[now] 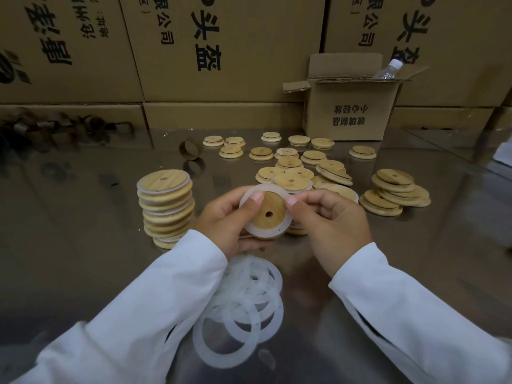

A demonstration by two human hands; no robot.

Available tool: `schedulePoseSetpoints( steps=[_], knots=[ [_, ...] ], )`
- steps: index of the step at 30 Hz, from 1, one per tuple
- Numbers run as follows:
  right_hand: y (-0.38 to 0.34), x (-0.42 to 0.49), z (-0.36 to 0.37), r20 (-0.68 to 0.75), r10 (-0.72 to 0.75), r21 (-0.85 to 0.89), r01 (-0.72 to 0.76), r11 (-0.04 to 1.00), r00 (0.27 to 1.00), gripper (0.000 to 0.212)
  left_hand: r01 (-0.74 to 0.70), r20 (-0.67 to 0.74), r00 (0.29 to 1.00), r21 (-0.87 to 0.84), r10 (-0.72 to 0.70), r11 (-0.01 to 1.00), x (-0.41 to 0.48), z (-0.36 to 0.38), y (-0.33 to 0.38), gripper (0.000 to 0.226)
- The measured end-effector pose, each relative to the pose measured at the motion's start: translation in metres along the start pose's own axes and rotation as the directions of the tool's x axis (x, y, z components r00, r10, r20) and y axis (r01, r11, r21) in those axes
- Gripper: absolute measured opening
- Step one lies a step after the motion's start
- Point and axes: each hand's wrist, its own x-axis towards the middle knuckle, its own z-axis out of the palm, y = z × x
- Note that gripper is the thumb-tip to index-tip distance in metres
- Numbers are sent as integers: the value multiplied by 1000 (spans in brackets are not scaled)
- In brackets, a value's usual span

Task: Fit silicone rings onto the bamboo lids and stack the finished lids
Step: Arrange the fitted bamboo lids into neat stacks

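I hold a round bamboo lid [273,210] with a centre hole above the table, a translucent white silicone ring [256,228] around its raised part. My left hand [225,217] grips the lid from the left and below, thumb on the ring's top edge. My right hand [329,217] pinches the ring at the right edge. A tall stack of ringed lids [166,206] stands to the left. A pile of loose silicone rings [243,309] lies near me between my sleeves. Several bare lids [291,162] are scattered behind my hands.
The table [83,245] is shiny metal. A small open cardboard box [349,112] with a plastic bottle [388,69] stands at the back right. Large printed cartons [194,51] wall off the rear. A leaning heap of lids [396,189] lies at the right. Brown paper bands [191,148] lie at the back left.
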Motion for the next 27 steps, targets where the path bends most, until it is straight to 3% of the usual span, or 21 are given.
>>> schedulePoseSetpoints(
  steps=[7,15,27],
  knots=[
    [-3,5,-3,-32,52,8,-51,999,998,19,-100,50,994,48,98,994,-1,-1,1,30],
    [1,5,-2,26,-34,-137,37,990,999,17,-176,-11,984,57,177,983,0,-1,-1,27],
    [5,-1,4,-38,-64,-74,61,995,997,16,-61,-83,995,-106,52,992,2,2,0,28]
  ],
)
